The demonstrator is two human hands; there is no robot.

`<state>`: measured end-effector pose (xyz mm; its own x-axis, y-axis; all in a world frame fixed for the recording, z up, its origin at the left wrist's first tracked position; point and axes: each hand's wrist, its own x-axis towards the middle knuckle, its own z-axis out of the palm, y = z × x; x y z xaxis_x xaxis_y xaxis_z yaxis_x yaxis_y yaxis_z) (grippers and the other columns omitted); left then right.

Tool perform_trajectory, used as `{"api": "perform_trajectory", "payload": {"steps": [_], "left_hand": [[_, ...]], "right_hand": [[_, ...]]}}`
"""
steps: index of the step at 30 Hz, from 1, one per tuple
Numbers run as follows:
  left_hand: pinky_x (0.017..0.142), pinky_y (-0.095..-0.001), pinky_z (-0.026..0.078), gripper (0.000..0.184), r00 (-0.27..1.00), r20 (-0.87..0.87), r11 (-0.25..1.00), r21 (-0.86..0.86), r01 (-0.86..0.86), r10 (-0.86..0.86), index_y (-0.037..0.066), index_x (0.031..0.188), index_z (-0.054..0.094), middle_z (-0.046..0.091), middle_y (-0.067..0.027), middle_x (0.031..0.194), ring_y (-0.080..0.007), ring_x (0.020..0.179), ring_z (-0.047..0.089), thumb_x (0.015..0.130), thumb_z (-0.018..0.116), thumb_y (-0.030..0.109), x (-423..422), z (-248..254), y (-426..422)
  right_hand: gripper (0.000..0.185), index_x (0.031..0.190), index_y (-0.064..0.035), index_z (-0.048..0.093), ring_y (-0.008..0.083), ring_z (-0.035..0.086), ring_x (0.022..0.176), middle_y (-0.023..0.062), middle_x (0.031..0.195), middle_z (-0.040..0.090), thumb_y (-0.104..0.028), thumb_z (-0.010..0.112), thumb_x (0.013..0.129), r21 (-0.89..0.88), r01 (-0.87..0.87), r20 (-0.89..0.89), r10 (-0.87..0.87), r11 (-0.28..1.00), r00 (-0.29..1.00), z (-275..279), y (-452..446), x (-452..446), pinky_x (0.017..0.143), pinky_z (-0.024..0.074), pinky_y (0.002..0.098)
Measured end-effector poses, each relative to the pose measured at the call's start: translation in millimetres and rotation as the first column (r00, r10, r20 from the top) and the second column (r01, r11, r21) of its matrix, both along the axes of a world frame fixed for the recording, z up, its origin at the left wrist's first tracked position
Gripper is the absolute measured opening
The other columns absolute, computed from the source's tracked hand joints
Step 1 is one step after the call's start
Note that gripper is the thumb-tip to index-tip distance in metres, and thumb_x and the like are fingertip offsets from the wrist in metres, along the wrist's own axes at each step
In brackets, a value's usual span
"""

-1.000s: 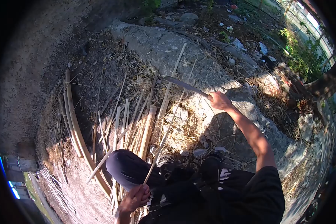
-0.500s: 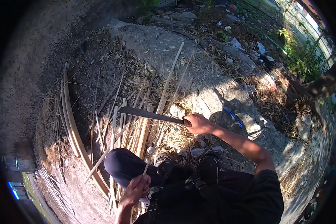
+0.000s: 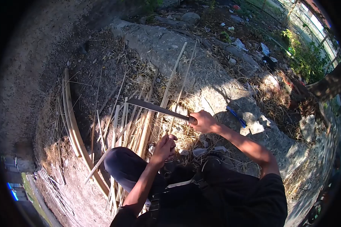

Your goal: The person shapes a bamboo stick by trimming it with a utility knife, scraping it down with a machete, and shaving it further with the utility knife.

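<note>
My right hand (image 3: 203,122) is closed round the handle of a long-bladed machete (image 3: 159,109), whose blade points left over the pile of strips. Below the blade, my left hand (image 3: 164,148) is closed round a thin wooden strip (image 3: 186,75), which runs up and away past the blade toward the large rock. The blade crosses near the strip; whether they touch I cannot tell. Beneath and left of the blade lie several pale split strips (image 3: 144,136) on dry straw.
A large rock (image 3: 155,41) stretches across the ground ahead. Long curved strips (image 3: 74,125) lie at the left. A blue object (image 3: 236,116) rests on the rock at the right. Beyond are litter, a green plant (image 3: 305,56) and a thick branch (image 3: 329,83).
My left hand has moved up and forward, away from my knee, along with the strip. From its raised position ahead, the machete has come down and left, then shifted slightly.
</note>
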<state>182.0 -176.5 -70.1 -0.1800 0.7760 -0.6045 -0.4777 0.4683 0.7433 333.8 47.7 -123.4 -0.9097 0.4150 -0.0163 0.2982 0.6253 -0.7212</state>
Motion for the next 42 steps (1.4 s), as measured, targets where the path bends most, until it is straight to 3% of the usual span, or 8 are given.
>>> {"api": "perform_trajectory", "payload": {"steps": [10,12,23,29,35,38,40,42], "left_hand": [[0.042,-0.0225,0.023,0.031,0.969,-0.226,0.994,0.024,0.111,-0.103,0.009,0.109,0.056,0.037,0.0079,0.067,-0.0018,0.05,0.029,0.113,0.044,0.037,3,-45,0],[0.043,-0.0224,0.023,0.031,0.975,-0.194,0.994,-0.007,0.105,-0.104,0.009,0.108,0.057,0.036,0.0087,0.066,-0.0013,0.05,0.029,0.113,0.045,0.037,4,-38,3],[0.046,-0.0228,0.026,0.028,0.972,-0.221,0.996,-0.008,0.085,-0.084,0.008,0.107,0.057,0.036,0.0082,0.068,-0.0019,0.052,0.031,0.112,0.047,0.033,4,-43,8],[0.046,-0.0241,0.03,0.031,0.997,-0.059,0.998,-0.051,0.046,-0.049,0.008,0.099,0.054,0.038,0.0062,0.069,-0.0042,0.051,0.034,0.112,0.045,0.035,5,-47,9],[0.045,-0.0242,0.031,0.032,0.979,-0.183,0.995,-0.052,0.087,-0.095,0.008,0.099,0.053,0.04,0.005,0.068,-0.005,0.05,0.036,0.112,0.044,0.036,5,-57,10],[0.045,-0.0238,0.03,0.034,0.99,-0.121,0.996,-0.057,0.068,-0.075,0.009,0.098,0.052,0.039,0.0049,0.067,-0.0044,0.05,0.035,0.112,0.044,0.038,8,-49,8],[0.046,-0.0255,0.032,0.036,0.995,-0.059,0.996,-0.047,0.079,-0.082,0.008,0.099,0.055,0.039,0.0054,0.062,-0.0073,0.048,0.037,0.112,0.045,0.039,9,-46,6],[0.045,-0.0243,0.029,0.035,0.995,-0.073,0.997,-0.006,0.074,-0.074,0.008,0.098,0.053,0.036,0.0054,0.064,-0.0054,0.048,0.033,0.112,0.044,0.039,10,-48,4]], "right_hand": [[0.019,0.087,-0.0044,0.059,0.0364,0.067,0.064,0.0144,0.065,0.061,-0.02,0.069,0.083,0.071,-0.039,0.064,0.034,0.997,0.997,-25,-16,12,0.059,0.0511,0.0469],[0.02,0.091,-0.0056,0.06,0.0368,0.068,0.067,0.016,0.069,0.063,-0.022,0.07,0.085,0.035,-0.077,0.211,0.068,0.996,0.975,-15,-22,9,0.062,0.0521,0.048],[0.022,0.097,-0.0025,0.06,0.0408,0.069,0.072,0.0192,0.073,0.067,-0.016,0.073,0.084,0.085,-0.083,0.134,0.071,0.993,0.988,-25,-27,9,0.065,0.0545,0.0493],[0.018,0.094,-0.002,0.061,0.0389,0.071,0.072,0.0199,0.072,0.068,-0.008,0.072,0.081,0.074,-0.159,0.162,0.146,0.984,0.976,-32,-29,10,0.062,0.0546,0.0469],[0.022,0.1,-0.0043,0.064,0.0374,0.069,0.07,0.0187,0.071,0.066,-0.005,0.072,0.08,0.012,-0.146,0.179,0.142,0.989,0.974,-39,-37,4,0.06,0.0528,0.0449],[0.025,0.105,-0.0066,0.065,0.0352,0.067,0.071,0.0186,0.073,0.063,-0.007,0.073,0.081,0.071,-0.117,0.095,0.11,0.991,0.989,-68,-35,11,0.061,0.0509,0.0435],[0.024,0.106,-0.0064,0.065,0.034,0.064,0.071,0.0188,0.075,0.06,-0.013,0.073,0.084,0.321,-0.002,-0.26,0.09,0.947,0.961,-76,-31,18,0.063,0.0494,0.0431],[0.019,0.1,-0.0055,0.064,0.0321,0.062,0.066,0.0172,0.069,0.058,-0.014,0.072,0.085,0.324,-0.069,-0.234,0.15,0.943,0.961,-76,-24,14,0.063,0.0489,0.0424]]}}
